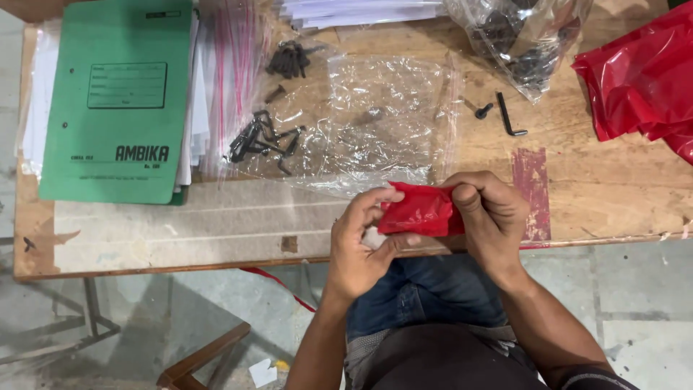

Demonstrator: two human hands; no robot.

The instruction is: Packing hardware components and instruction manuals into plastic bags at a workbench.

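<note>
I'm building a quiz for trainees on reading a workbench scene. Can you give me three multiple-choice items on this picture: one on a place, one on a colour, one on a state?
1. Where does the green folder lie?
A. at the far left of the wooden table
B. on the floor
C. on the person's lap

2. What colour is the small plastic bag held between the hands?
A. blue
B. red
C. yellow

3. How is that bag held?
A. by the left hand alone
B. it lies loose on the table
C. pinched from both ends by the left hand and the right hand

Answers: 1 A, the folder rests on a paper stack at the table's left end. 2 B, it is the same red as the plastic heap at the table's right. 3 C, fingers of both hands close on it, above the table's near edge.
</note>
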